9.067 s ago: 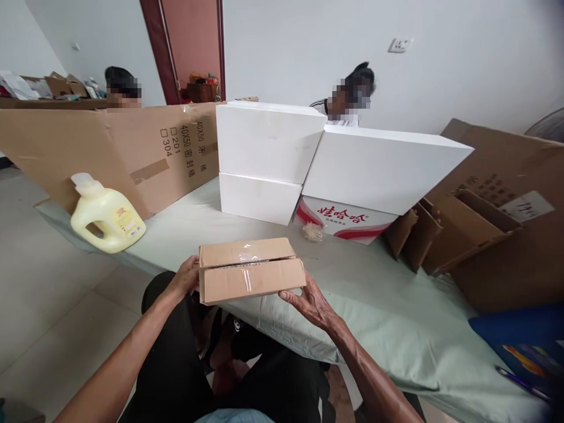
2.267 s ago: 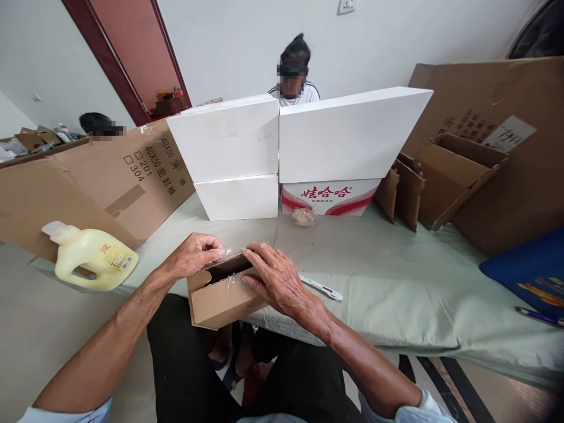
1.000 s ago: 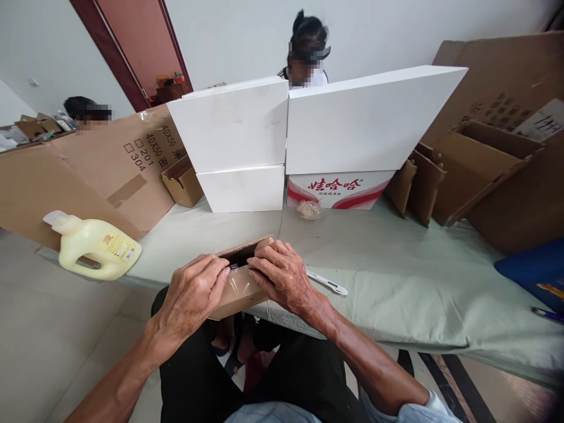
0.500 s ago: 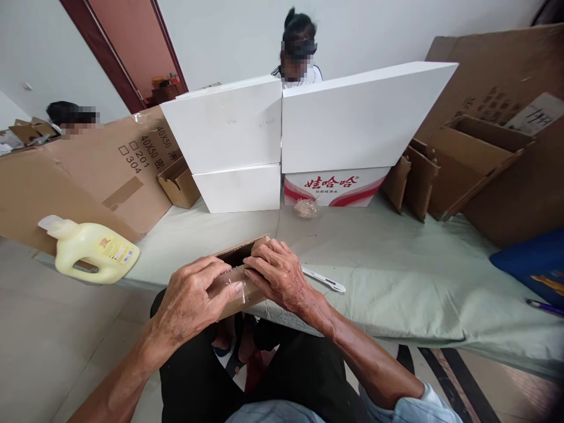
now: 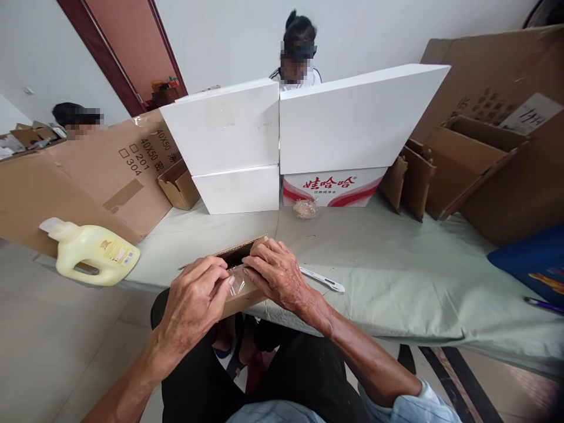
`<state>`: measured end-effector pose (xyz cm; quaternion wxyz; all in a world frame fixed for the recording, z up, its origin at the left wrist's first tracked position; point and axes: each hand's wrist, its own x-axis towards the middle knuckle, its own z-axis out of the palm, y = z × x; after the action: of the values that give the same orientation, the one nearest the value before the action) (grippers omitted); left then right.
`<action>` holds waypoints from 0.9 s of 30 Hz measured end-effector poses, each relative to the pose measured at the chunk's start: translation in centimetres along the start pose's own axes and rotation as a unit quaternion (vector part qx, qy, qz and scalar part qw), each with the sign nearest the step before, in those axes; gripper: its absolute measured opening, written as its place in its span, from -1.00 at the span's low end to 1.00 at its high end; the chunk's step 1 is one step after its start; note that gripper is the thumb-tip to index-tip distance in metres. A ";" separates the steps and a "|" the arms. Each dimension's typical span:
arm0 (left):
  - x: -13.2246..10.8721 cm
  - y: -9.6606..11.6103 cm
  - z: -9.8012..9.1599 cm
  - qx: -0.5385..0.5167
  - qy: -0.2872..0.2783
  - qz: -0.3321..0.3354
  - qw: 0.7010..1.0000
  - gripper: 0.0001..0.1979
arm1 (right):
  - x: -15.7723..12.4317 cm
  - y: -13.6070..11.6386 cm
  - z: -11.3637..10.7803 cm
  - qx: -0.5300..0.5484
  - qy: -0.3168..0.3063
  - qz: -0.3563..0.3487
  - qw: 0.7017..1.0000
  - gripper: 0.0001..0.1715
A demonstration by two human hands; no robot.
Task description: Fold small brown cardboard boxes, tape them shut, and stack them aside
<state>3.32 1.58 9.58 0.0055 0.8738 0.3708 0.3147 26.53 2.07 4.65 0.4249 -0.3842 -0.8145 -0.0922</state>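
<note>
A small brown cardboard box [image 5: 247,301] with an open top sits at the table's front edge, above my lap. A strip of clear tape [image 5: 238,284] lies wrinkled and shiny on its near wall. My left hand [image 5: 196,294] pinches the tape between thumb and fingers at the box's near rim. The fingers of my right hand [image 5: 279,276] curl over the rim on the right, with the thumb on the near wall. Both hands hide part of the box. Just right of my right hand lies a slim white utility knife [image 5: 324,279].
On the green table cover [image 5: 374,258] stand white boxes [image 5: 229,129] and a red-and-white carton [image 5: 335,188], with crumpled clear plastic [image 5: 305,209] before it. A yellow jug [image 5: 97,252] is left; cardboard boxes [image 5: 471,164] and a blue object [image 5: 529,270] are right. Two people are beyond.
My left thumb has drawn back and closed toward the fingers, lifting at the tape, and more of the tape shows. My right hand keeps its place on the box.
</note>
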 end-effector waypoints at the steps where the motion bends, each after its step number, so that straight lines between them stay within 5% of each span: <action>1: -0.1 0.0 -0.2 -0.002 0.004 -0.010 1.000 -0.88 | 0.0 0.0 0.0 -0.001 -0.004 0.002 1.000 -0.72; 11: -1.7 0.1 0.5 0.054 0.017 -0.007 0.998 -0.80 | 0.1 -0.1 -0.1 0.001 -0.030 0.012 0.999 -0.76; 27: -0.3 -0.1 1.0 0.007 0.035 -0.031 0.999 -0.84 | 0.1 0.0 -0.1 -0.002 -0.011 0.004 1.000 -0.67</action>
<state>3.66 1.64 8.58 -0.0041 0.8501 0.4000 0.3426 26.55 2.06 4.80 0.4157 -0.3898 -0.8170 -0.0880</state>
